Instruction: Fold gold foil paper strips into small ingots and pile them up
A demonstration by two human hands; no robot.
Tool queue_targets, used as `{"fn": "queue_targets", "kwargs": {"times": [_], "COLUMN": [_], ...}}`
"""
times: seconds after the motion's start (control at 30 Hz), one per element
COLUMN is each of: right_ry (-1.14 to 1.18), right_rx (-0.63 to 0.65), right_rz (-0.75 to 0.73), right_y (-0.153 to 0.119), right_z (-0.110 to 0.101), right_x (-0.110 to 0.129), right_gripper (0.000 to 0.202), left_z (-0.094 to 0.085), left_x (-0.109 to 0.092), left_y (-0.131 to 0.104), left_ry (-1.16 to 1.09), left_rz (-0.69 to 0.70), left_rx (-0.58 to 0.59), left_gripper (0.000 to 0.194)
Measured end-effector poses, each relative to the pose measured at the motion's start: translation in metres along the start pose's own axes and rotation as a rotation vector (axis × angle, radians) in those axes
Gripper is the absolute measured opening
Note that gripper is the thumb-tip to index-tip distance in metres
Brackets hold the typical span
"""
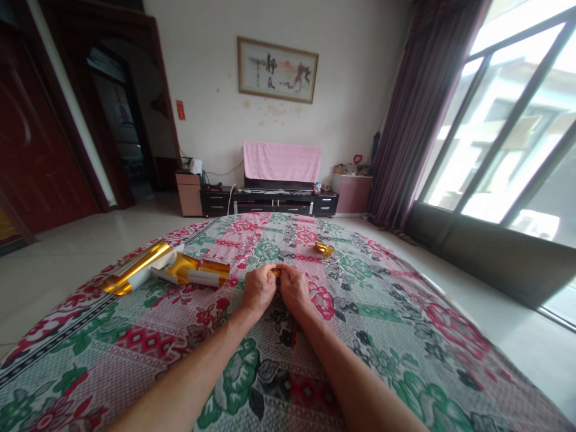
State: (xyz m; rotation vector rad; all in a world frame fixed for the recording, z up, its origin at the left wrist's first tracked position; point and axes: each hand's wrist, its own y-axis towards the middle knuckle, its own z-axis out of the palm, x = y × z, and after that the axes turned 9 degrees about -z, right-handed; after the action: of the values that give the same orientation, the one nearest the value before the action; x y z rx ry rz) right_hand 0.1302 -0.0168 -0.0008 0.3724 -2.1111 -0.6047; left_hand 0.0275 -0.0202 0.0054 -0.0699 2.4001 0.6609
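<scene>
Dark red wood fills the far left, where a door [49,138] stands before an arched doorway [130,114]. Against the back wall, a pink cloth [282,159] drapes over a wide, dark object on a low black cabinet [274,206], below a framed picture [278,70]. Farther right come a purple curtain [405,120] and a bright window [508,132].

On the flowered tablecloth [387,360], a curled gold sheet [144,261] showing some white lies at the left. A second gold sheet [189,268] with a white band lies against it, its right end near the left hand [260,288]. That hand is closed, fingers bent in, gripping a small gold piece [276,273] at its fingertips. The piece sits between the two hands, just right of the left one, and the fingers hide most of it. The right hand [294,290], equally closed, pinches it from the other side. Beyond and to the right, apart from both hands, a crumpled gold piece [324,249] rests on the cloth.
</scene>
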Motion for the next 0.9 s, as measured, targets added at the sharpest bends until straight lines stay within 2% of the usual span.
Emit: {"fn": "queue_targets", "kwargs": {"times": [0.23,0.43,0.7,0.9], "right_ry": [0.010,-0.011,0.013,0.002], "right_rx": [0.016,-0.005,0.036,0.007], "right_rz": [-0.053,0.012,-0.089,-0.024], "right_y": [-0.0009,0.0004,-0.0015,0.0003], "right_z": [0.0025,0.0008,0.0031,0.0016], "right_x": [-0.0034,-0.0006,-0.0051,-0.0034], "right_gripper": [0.034,0.034,0.034,0.034], "left_z": [0.0003,-0.0010,0.0003,0.0006], "left_x": [-0.0002,-0.0030,-0.0014,-0.0025], "left_y": [0.0005,-0.0017,-0.0008,-0.0021], "left_ry": [0.002,0.025,0.021,0.025], "left_rz": [-0.033,-0.022,-0.016,-0.004], "left_rx": [-0.010,0.009,-0.029,0.008], "left_gripper": [0.034,0.033,0.034,0.034]}}
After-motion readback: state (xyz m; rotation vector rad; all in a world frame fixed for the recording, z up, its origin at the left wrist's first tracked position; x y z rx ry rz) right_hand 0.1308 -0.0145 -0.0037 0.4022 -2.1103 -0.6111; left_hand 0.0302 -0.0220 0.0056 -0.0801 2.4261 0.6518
